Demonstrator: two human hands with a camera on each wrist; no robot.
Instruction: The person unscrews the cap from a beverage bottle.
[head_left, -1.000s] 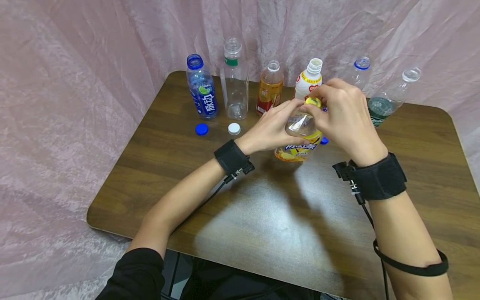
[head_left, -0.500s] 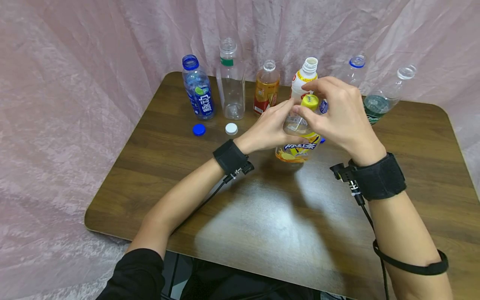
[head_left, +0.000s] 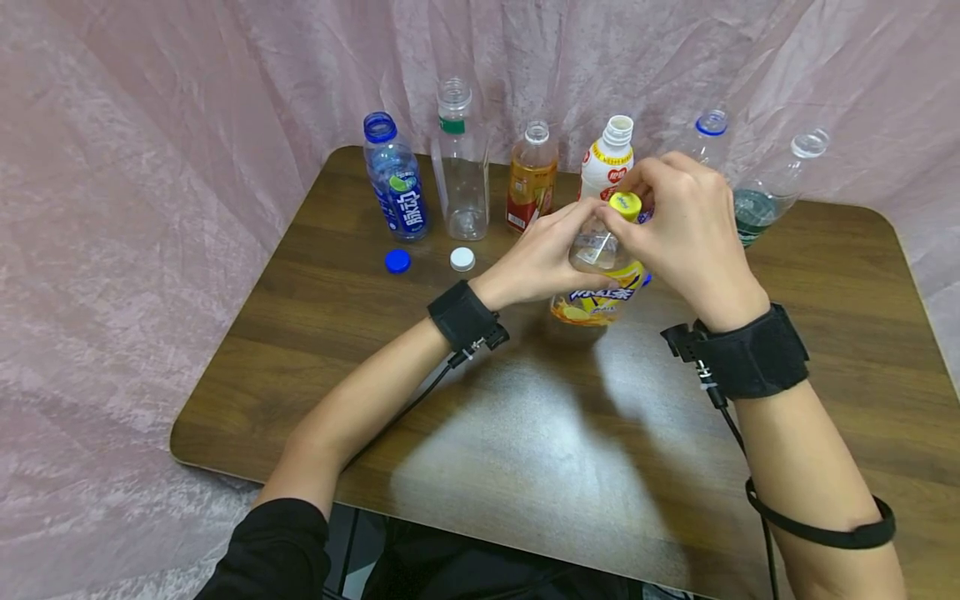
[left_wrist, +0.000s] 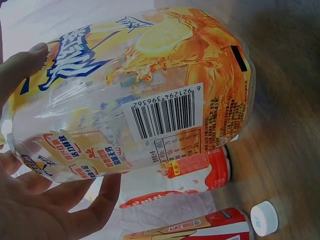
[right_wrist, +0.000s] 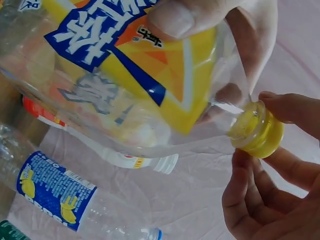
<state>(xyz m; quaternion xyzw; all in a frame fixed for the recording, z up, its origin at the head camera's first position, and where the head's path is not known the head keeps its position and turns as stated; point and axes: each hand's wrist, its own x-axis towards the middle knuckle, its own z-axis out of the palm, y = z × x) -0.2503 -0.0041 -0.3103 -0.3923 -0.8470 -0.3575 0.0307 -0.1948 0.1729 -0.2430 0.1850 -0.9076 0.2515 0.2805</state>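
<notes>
The left hand [head_left: 543,258] wraps its fingers round the body of a clear bottle with a yellow label [head_left: 600,279], holding it tilted above the middle of the wooden table [head_left: 525,433]. The right hand [head_left: 686,233] pinches the yellow cap [head_left: 625,205] on the bottle's neck between thumb and fingertips — the right wrist view shows the cap [right_wrist: 257,132] sitting on the neck, fingers curled round it.

Behind the hands, a row of uncapped bottles stands along the far edge: a blue-labelled bottle [head_left: 393,179], a tall clear one [head_left: 459,162], an amber one [head_left: 531,177], a white one [head_left: 609,158] — and two more clear bottles to the right. A blue cap [head_left: 397,261] and a white cap [head_left: 462,259] lie on the table in front of them.
</notes>
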